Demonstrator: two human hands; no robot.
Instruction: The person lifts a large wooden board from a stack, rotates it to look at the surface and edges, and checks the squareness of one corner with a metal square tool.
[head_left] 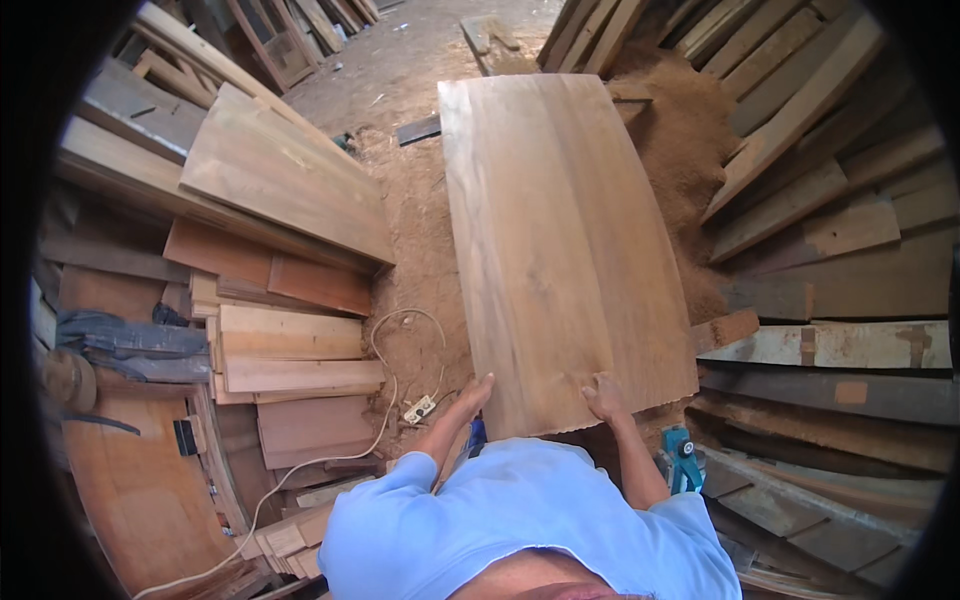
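Note:
A wide wooden board [565, 240] lies lengthwise in front of me, its narrower-looking end pointing away. At its near left corner, my left hand [475, 393] grips the side edge. My right hand [605, 400] holds the near edge right of the middle, thumb side up, its other fingers partly hidden. Both forearms reach out from light blue sleeves. Close to my right elbow is a teal power tool [683, 458], partly covered by my arm. A small dark blue object [476, 434] shows below my left hand, too covered to name.
Stacked planks [300, 345] line the left and more timber [850, 220] leans along the right. A white power cable [385, 400] runs over the dusty floor by a socket block [419, 408]. Sawdust [680, 150] is heaped beyond the board's right side.

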